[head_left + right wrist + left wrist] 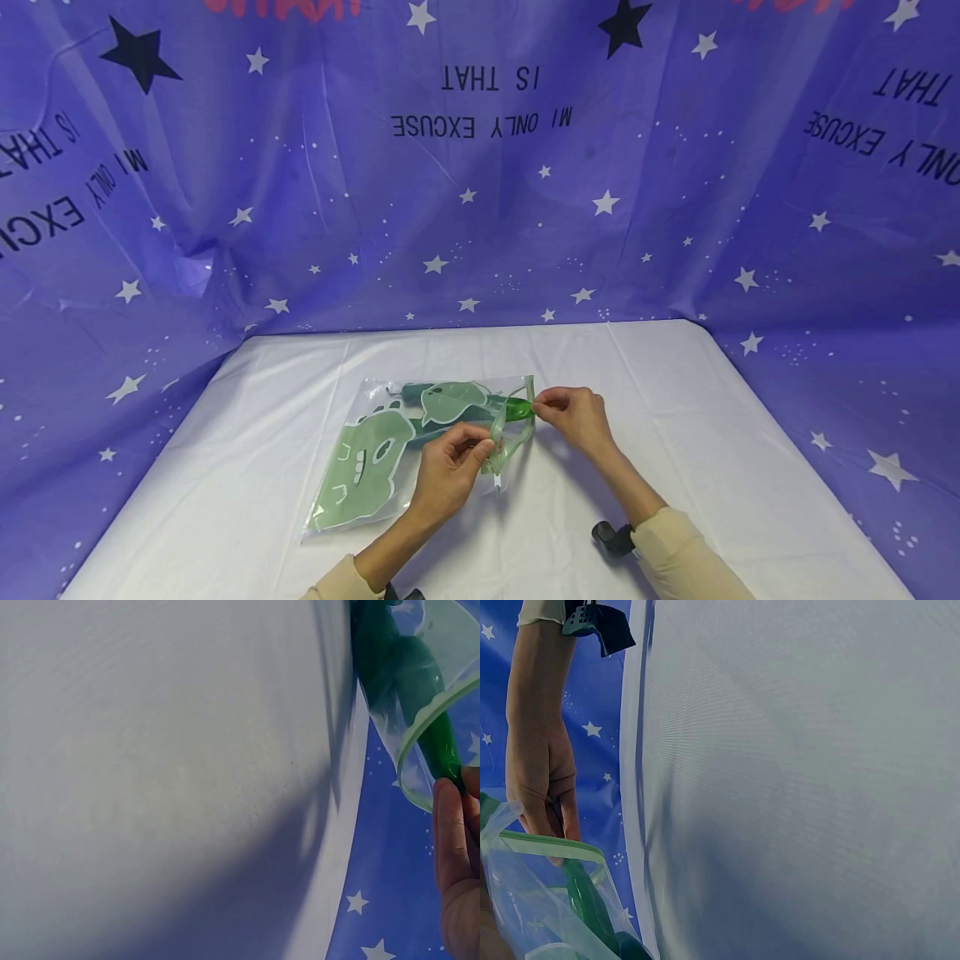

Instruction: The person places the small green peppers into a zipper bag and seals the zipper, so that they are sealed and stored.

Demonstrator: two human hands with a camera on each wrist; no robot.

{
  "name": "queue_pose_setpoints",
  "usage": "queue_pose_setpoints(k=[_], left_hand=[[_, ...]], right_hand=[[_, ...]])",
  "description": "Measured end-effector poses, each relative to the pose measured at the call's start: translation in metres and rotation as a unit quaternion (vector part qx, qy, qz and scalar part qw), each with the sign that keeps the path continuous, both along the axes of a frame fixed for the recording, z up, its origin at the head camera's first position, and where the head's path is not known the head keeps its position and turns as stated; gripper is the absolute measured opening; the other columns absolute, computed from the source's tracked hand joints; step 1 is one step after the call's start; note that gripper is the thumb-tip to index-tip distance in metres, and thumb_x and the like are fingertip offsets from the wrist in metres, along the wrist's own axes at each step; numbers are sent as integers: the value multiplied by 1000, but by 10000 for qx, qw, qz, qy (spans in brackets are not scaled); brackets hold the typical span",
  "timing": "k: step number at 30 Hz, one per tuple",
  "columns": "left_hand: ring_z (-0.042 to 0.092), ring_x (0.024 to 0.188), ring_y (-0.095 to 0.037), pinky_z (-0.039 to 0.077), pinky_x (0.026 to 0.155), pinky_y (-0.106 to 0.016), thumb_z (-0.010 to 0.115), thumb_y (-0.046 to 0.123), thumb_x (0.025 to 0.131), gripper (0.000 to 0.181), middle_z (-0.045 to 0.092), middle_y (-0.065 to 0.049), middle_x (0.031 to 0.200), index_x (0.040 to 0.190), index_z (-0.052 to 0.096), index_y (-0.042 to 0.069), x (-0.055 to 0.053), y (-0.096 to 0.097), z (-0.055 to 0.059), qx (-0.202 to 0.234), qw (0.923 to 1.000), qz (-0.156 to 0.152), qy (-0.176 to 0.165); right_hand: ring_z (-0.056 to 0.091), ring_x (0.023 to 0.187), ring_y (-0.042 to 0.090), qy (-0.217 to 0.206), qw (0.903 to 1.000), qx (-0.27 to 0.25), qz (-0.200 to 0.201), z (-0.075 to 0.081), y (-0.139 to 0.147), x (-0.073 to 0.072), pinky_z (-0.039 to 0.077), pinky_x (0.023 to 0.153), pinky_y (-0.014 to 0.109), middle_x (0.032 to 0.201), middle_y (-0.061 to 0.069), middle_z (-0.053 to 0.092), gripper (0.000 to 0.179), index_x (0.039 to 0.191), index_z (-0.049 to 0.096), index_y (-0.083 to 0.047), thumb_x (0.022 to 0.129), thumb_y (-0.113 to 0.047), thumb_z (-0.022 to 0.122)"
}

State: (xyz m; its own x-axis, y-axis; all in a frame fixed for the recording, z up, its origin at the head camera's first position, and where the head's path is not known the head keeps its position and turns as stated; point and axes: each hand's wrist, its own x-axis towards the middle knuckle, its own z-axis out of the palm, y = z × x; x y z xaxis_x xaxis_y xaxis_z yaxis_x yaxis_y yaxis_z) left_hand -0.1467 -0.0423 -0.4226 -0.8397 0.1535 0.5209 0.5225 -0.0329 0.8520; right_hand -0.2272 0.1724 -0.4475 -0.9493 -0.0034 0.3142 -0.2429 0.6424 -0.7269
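A clear zip bag (360,479) with green cartoon dinosaur prints lies on the white table. My left hand (444,471) pinches its rim on the near side of the mouth, which gapes toward the right. At that mouth, my right hand (579,418) pinches the tip of a long, glossy green pepper-like thing (517,408) between thumb and fingers. Most of its length is inside the bag, as the right wrist view shows, where the green pepper-like thing (436,739) passes through the green-edged opening. Darker green long things (429,432) lie deeper inside, partly hidden behind the prints.
A white cloth covers the table (712,433). Purple curtains (510,233) with stars and lettering hang behind it and at both sides. A black wrist-worn device (613,539) sticks out beside the right sleeve.
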Motion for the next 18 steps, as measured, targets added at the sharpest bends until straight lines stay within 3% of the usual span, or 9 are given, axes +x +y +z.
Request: queue_pose_setpoints(k=[11, 18], left_hand=[[65, 76, -17, 52, 65, -20, 63, -10, 85, 4, 65, -23, 84, 89, 62, -11, 0, 1, 0, 63, 9999, -105, 19], [65, 75, -17, 51, 64, -20, 63, -10, 85, 4, 66, -22, 83, 89, 62, -10, 0, 1, 1, 40, 9999, -65, 85]], right_hand=[[66, 66, 8, 261, 9993, -165, 189, -6, -9, -3, 50, 61, 25, 72, -8, 71, 6, 78, 75, -17, 75, -18, 81], [65, 67, 7, 100, 9993, -269, 220, -8, -12, -4, 49, 61, 25, 72, -10, 70, 7, 78, 75, -19, 75, -20, 81]])
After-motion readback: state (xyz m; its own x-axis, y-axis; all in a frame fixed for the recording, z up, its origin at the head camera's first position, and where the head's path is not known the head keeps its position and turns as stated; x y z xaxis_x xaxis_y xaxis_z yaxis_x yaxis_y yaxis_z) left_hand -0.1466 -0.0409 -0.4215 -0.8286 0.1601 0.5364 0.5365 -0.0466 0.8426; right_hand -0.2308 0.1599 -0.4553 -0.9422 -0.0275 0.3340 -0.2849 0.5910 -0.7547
